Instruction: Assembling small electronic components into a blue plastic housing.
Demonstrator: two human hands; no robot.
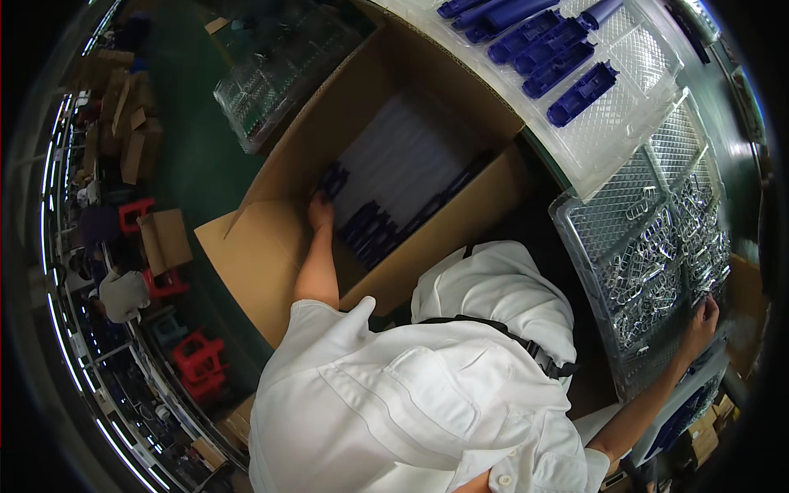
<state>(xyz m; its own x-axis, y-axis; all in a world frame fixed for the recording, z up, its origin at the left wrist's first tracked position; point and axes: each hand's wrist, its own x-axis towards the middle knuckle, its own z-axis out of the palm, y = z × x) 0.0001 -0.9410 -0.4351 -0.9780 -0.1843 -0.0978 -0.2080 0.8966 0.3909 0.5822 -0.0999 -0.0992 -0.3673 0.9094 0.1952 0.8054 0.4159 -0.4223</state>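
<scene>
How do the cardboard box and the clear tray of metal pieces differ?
The cardboard box is brown and opaque; the tray is see-through plastic. The box is deep; the tray is shallow. The box holds blue parts; the tray, loose metal pieces. Both are open-topped, the left hand in the box, the right hand at the tray.

The box point(448, 226) stands before the person point(427, 394), casings point(370, 226) inside it toward its near side; the left hand point(321, 212) is in the box, at a casing on its left. To the right lies the clip tray point(604, 209) with clips point(649, 271) in it, the right hand point(703, 319) near its right edge. Beyond is another tray point(633, 90), shells point(582, 93) on it. Stools point(197, 361) stand well left of the box
</scene>
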